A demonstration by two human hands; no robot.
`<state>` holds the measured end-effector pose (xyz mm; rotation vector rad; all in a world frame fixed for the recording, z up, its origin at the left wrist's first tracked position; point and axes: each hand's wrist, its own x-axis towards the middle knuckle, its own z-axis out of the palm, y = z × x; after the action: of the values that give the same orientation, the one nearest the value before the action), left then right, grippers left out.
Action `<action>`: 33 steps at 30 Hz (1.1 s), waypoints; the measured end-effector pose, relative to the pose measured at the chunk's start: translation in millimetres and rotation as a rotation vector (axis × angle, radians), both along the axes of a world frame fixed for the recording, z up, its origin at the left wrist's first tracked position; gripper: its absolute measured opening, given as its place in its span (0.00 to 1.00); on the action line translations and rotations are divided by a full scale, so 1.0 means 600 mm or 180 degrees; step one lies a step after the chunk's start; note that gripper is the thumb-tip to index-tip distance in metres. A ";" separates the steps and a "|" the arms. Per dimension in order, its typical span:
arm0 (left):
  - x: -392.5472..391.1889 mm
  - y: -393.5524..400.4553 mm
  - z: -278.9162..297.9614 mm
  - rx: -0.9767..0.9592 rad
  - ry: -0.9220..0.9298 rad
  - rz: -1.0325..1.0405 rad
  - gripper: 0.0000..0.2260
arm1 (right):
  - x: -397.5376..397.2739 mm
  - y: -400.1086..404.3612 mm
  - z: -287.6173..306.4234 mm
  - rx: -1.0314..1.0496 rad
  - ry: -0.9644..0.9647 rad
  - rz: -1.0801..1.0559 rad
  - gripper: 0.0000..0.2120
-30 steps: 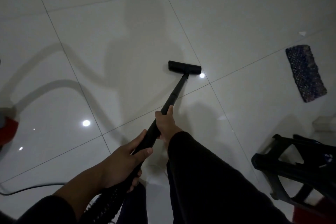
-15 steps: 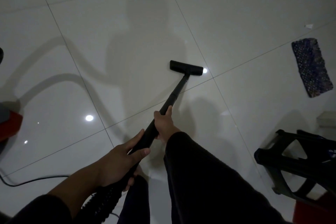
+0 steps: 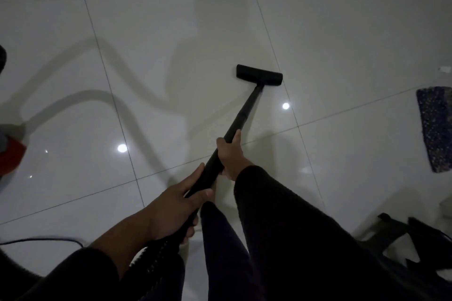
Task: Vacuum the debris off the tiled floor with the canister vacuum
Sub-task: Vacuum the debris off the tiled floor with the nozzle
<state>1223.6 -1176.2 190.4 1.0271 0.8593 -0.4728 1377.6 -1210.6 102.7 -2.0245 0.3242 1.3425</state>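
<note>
- Both hands wrapped shut around the black wand [image 3: 244, 115]; right hand [image 3: 230, 156] is the forward grip, left hand [image 3: 171, 208] the rear grip, down where the ribbed hose [image 3: 156, 256] begins.
- Floor head [image 3: 259, 75] sits flat on the tiled floor [image 3: 342, 32], at about 1 o'clock from the right hand, well apart from it.
- Wand long axis runs 7 o'clock to 1 o'clock; floor head lies crosswise to it, roughly 9 to 3.
- Right hand is nearer the head, so it likely steers; left likely drives the push and pull.
- Red canister [image 3: 9, 156] at frame 9 o'clock, only partly in view; thin cord [image 3: 44, 241] at 8 o'clock.
- Debris: small white scrap [image 3: 442, 69] at 3 o'clock of the head, well apart. Nothing else clearly readable in dim light.
- Dark mat [image 3: 435, 127] at 3 o'clock; black stool [image 3: 415, 247] at 5 o'clock could snag a sweep right.
</note>
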 end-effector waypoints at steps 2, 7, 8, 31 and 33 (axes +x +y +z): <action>0.030 0.009 -0.001 0.0002 -0.0025 0.0101 0.30 | 0.032 0.020 -0.003 -0.0015 -0.0032 0.0207 0.38; 0.098 0.055 0.003 0.0043 -0.0063 0.0393 0.29 | 0.110 0.085 -0.003 0.0070 -0.0014 0.0406 0.35; 0.107 0.065 0.004 0.0048 -0.0062 0.0484 0.29 | 0.119 0.103 0.000 0.0069 -0.0021 0.0488 0.35; -0.079 0.391 -0.045 0.0572 0.0096 0.1837 0.29 | -0.091 0.572 -0.017 0.0352 0.0133 0.2107 0.34; -0.107 0.431 -0.048 0.0587 0.0039 0.1874 0.28 | -0.117 0.613 -0.027 0.0391 0.0177 0.2148 0.34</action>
<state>1159.2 -917.3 161.7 0.8826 1.1773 0.1005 1307.6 -842.9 86.7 -2.0737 -0.4541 1.7573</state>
